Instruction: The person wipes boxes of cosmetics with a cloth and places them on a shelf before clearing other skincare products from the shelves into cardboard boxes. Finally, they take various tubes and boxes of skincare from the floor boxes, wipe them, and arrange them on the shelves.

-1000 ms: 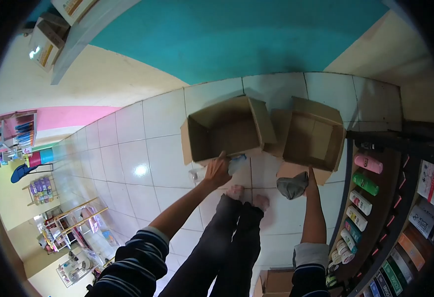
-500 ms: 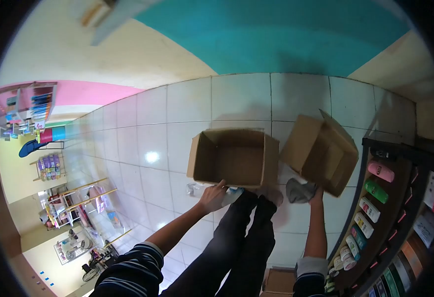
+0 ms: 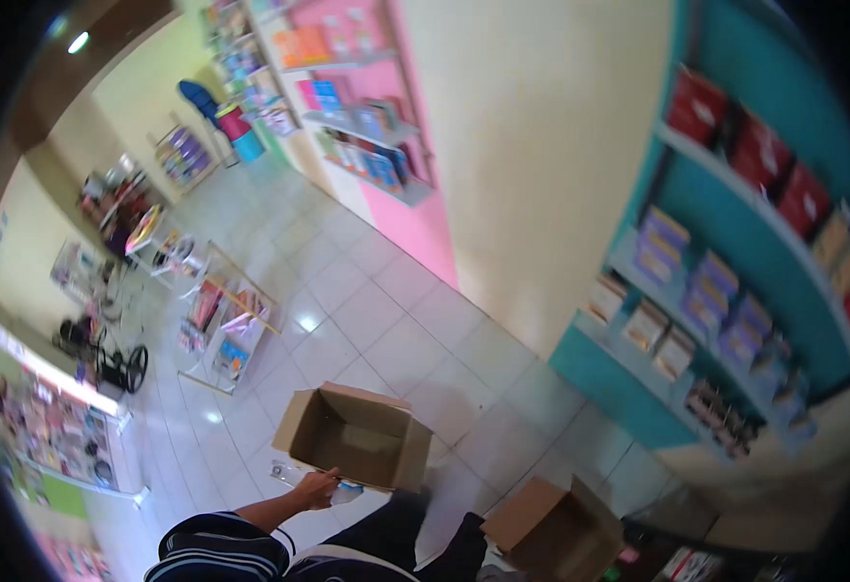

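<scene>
My left hand (image 3: 318, 488) is closed on the near rim of an open cardboard box (image 3: 407, 452), whose bare brown inside faces up toward me. Beside the hand a clear plastic item (image 3: 285, 472) sticks out on the left, and a piece with a blue part (image 3: 346, 491) shows on the right, both against the box's near side. A second open cardboard box (image 3: 533, 514) sits at the lower right, tilted, beyond my dark-trousered leg. Grey cloth (image 3: 502, 574) peeks in at the bottom edge near that box. My right hand is out of view.
Stocked wall shelves (image 3: 638, 262) stand at the right, with pink-backed shelves (image 3: 376, 126) further off. A low display rack (image 3: 226, 325) stands on the tiled floor (image 3: 425, 339) to the left. Packed goods lie at the lower right edge.
My view has swung up and left, bringing the shelves and room into sight. My left hand stays at the box rim. The right hand, earlier at the grey cloth, has left the view.
</scene>
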Demonstrator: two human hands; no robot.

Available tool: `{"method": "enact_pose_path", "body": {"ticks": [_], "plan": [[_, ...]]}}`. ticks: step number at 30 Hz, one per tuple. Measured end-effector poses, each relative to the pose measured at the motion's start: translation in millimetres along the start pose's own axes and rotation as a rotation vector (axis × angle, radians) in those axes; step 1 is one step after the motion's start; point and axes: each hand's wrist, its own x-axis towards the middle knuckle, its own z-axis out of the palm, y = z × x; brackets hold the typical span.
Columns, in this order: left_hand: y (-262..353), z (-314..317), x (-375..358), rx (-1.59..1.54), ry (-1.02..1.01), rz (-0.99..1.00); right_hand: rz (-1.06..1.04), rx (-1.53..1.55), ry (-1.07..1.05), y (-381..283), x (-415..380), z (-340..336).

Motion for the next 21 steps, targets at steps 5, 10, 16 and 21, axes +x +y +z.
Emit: {"method": "enact_pose_path", "body": {"ticks": [5,10,16,21], "plan": [[-66,14,-49,-0.067,-0.013,-0.205,-0.023,-0.15,-0.099,-29,-44,109],[-171,28,-62,-0.155,0.158,-0.296,-0.038,-0.234,-0.181,-7,-93,238],[-284,-4,-40,-0.194,0.22,-0.265,-0.011,-0.262,-0.21,34,-138,340],[-364,-46,25,-0.14,0.371,-0.136,0.024,-0.21,-0.142,60,-161,387]]}}
